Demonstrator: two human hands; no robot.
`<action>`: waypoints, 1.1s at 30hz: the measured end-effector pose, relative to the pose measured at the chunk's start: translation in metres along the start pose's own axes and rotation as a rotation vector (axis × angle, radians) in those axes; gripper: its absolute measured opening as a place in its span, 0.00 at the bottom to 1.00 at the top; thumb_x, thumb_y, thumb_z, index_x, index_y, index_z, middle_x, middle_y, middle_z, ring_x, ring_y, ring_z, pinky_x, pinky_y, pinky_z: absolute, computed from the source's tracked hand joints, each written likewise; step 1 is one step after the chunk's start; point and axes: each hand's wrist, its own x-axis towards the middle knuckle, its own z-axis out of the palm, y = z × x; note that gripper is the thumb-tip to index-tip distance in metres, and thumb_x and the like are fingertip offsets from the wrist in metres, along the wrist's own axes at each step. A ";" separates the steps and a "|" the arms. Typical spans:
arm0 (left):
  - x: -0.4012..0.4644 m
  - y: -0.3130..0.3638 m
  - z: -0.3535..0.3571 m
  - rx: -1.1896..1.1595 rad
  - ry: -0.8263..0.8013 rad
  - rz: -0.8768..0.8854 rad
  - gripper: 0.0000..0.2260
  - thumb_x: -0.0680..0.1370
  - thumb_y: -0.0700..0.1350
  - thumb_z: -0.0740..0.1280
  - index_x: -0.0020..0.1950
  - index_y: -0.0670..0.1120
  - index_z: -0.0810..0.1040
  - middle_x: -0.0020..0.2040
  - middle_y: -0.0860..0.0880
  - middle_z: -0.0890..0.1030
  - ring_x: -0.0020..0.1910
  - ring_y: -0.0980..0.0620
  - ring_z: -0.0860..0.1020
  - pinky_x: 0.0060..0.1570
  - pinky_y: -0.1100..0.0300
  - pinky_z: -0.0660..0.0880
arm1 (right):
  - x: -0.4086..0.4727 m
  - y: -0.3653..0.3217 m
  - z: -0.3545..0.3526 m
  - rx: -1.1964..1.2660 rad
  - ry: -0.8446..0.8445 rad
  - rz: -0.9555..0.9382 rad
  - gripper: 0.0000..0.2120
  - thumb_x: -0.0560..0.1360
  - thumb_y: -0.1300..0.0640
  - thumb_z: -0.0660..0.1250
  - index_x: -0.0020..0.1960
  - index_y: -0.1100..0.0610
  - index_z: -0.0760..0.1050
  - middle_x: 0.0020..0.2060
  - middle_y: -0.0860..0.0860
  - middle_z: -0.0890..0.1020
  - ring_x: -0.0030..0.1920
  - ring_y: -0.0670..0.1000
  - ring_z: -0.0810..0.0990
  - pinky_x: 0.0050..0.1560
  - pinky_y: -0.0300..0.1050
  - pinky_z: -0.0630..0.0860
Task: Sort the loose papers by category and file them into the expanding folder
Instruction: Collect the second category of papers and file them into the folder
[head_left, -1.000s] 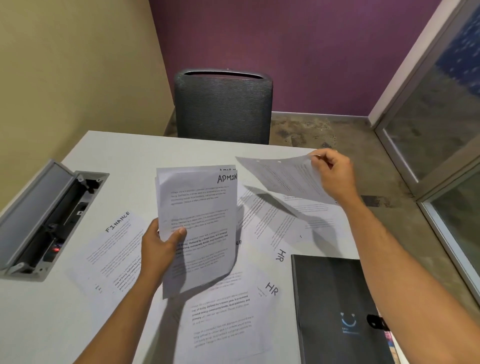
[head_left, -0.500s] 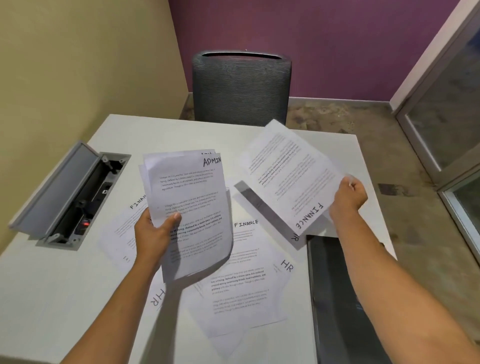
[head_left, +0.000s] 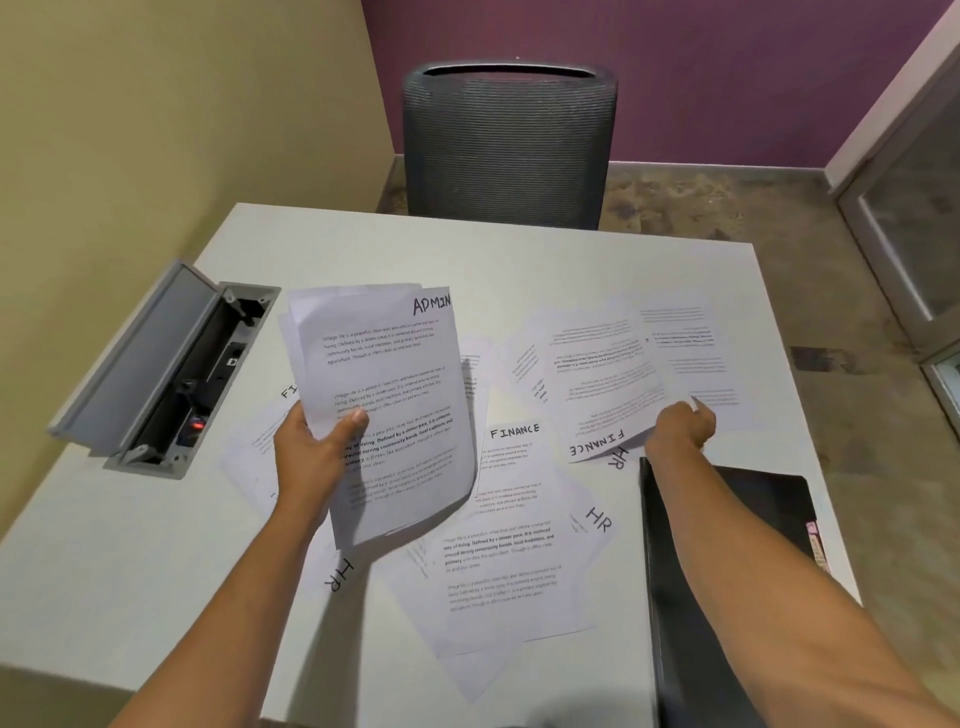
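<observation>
My left hand (head_left: 317, 452) grips a small stack of sheets, the top one marked ADMIN (head_left: 384, 395), held up over the table's left middle. My right hand (head_left: 680, 428) pinches the near corner of a sheet marked FINANCE (head_left: 602, 384), which lies low over other papers at the right. Several loose sheets marked FINANCE (head_left: 511, 452) and HR (head_left: 519, 561) lie scattered on the white table (head_left: 519, 260). The black expanding folder (head_left: 727, 571) lies shut at the near right, partly under my right forearm.
An open grey cable box (head_left: 156, 369) is set into the table's left side, its lid raised. A grey mesh chair (head_left: 506, 145) stands at the far edge. A glass door is to the right.
My right hand turned the lifted sheet over, showing its FINANCE mark, and lowered it toward the table at the right. The left hand kept hold of the ADMIN stack.
</observation>
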 end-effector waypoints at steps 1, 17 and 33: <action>0.002 0.000 0.000 -0.002 -0.006 -0.006 0.12 0.73 0.42 0.76 0.54 0.48 0.80 0.48 0.53 0.84 0.48 0.51 0.83 0.49 0.49 0.81 | -0.003 0.003 -0.001 -0.050 -0.004 -0.024 0.18 0.79 0.64 0.58 0.67 0.57 0.73 0.64 0.58 0.78 0.60 0.58 0.79 0.61 0.54 0.78; -0.009 -0.003 0.006 -0.116 -0.229 -0.048 0.16 0.71 0.41 0.77 0.58 0.44 0.81 0.50 0.48 0.86 0.48 0.47 0.85 0.50 0.46 0.82 | -0.125 0.070 -0.039 -0.386 -0.677 -0.117 0.25 0.79 0.57 0.68 0.74 0.58 0.66 0.69 0.51 0.71 0.70 0.49 0.68 0.63 0.39 0.66; -0.051 -0.030 0.000 -0.275 -0.559 -0.269 0.20 0.71 0.38 0.76 0.62 0.39 0.78 0.54 0.40 0.84 0.52 0.38 0.84 0.52 0.40 0.80 | -0.146 0.089 -0.059 -0.296 -1.183 0.198 0.24 0.74 0.62 0.72 0.68 0.62 0.72 0.61 0.61 0.81 0.61 0.62 0.81 0.54 0.51 0.81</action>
